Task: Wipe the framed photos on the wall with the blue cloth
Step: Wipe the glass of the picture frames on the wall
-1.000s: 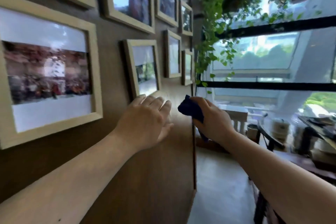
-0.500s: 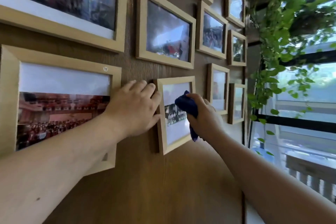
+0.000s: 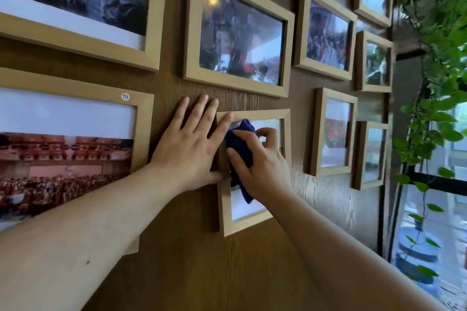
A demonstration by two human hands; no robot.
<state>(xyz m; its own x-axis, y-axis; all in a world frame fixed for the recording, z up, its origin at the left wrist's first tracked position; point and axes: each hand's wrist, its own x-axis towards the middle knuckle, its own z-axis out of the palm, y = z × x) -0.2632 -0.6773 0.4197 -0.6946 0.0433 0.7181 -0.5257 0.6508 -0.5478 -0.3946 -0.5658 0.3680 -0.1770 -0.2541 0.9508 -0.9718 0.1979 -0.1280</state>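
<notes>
Several light wooden photo frames hang on a brown wood-grain wall. A small upright frame (image 3: pixel 225 212) sits in the middle. My right hand (image 3: pixel 262 166) is shut on a bunched dark blue cloth (image 3: pixel 241 144) and presses it against the glass of this frame. My left hand (image 3: pixel 192 146) lies flat on the wall with fingers spread, its index finger and thumb touching the frame's left edge. A large landscape frame (image 3: pixel 141 118) marked 19 hangs to the left. Another landscape frame (image 3: pixel 238 35) hangs right above the hands.
More small frames (image 3: pixel 333 131) fill the wall to the right. A trailing green plant (image 3: pixel 439 98) hangs by the wall's right end, in front of a window with black bars (image 3: pixel 439 179). A water jug (image 3: pixel 414 255) stands below outside.
The view has closed in on the wall. My right hand has slid the cloth left and up across the glass of the small frame. My left hand has spread flatter against the frame's left edge.
</notes>
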